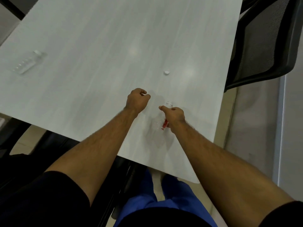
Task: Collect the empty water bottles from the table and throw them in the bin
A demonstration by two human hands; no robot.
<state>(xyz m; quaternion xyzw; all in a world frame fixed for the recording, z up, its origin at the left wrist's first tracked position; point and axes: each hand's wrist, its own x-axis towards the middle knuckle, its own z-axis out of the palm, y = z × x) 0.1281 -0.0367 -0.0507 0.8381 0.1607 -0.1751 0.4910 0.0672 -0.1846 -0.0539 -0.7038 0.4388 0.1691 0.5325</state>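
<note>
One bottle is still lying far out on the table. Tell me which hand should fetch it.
Left. The lying bottle is on the left side of the table; the left hand seems free, while the right hand grips the red-labelled bottle.

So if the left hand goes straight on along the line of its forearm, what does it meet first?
Probably the small white cap lying loose on the table. The left hand points up and right, roughly towards it, and only bare tabletop shows between them. The hand's height above the table is unclear.
</note>
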